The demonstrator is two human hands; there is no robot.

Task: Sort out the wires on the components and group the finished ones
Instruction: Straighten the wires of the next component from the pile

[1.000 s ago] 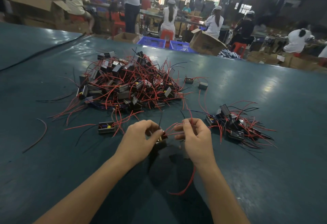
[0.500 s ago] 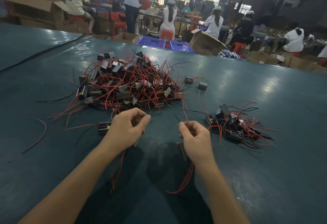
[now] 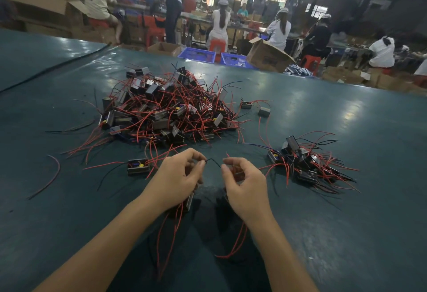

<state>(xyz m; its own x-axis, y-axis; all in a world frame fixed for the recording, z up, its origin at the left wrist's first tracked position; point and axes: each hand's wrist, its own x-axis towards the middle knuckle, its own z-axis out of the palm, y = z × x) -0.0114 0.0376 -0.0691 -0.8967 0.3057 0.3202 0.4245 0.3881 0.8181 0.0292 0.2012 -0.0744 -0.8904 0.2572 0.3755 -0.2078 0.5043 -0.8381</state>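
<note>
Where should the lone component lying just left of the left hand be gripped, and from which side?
Probably by its black box body, across the two long walls, coming from above. The lone component lies flat, open side up, apart from the big pile; its red and black wires trail from the ends, leaving the long walls free.

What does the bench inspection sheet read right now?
Surface: dark green table, glossy patches.
Job's things: large pile of wired components ahead; smaller pile at right.
Clutter: lone component in front of the large pile; loose wire at far left.
Grip: left hand and right hand each pinch an end of one black wire.
Cables: red wires trail below both hands; black cable on far-left table.
Surroundings: seated workers, cardboard box, blue baskets.
</note>
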